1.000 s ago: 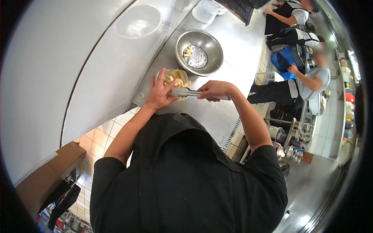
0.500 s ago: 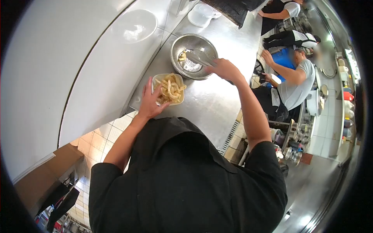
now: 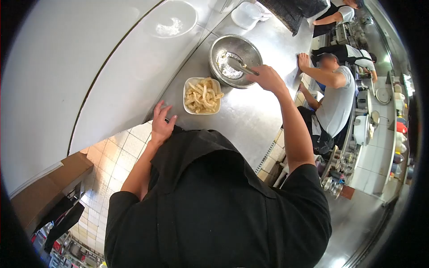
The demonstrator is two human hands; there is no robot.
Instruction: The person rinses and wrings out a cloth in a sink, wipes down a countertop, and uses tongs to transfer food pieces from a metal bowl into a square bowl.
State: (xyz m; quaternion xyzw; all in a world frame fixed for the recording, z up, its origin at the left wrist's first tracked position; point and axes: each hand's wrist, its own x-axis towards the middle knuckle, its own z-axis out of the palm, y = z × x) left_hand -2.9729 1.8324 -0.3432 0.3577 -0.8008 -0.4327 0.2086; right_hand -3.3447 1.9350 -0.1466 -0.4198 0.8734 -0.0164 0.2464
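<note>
My right hand (image 3: pixel 269 79) grips metal tongs (image 3: pixel 243 67), whose far end reaches down into a steel bowl (image 3: pixel 255 50) on the metal counter. Whether the tongs hold a piece of food is too small to tell. Below and left of the bowl, a white square dish (image 3: pixel 187 103) is heaped with pale yellow fried strips (image 3: pixel 203 95). My left hand (image 3: pixel 162 124) is empty, its fingers apart, at the counter's near left edge. It does not touch the dish.
A clear plastic container (image 3: pixel 246 16) stands on the steel counter (image 3: pixel 250 116) behind the bowl, near a dark mesh item (image 3: pixel 286 13). A co-worker in a grey shirt (image 3: pixel 336 102) leans at the right, with other people beyond. A wall (image 3: pixel 111 89) borders the left.
The tongs went from the dish into the bowl. My left hand has let go of the dish and drawn back left. The co-worker in grey now leans toward the counter.
</note>
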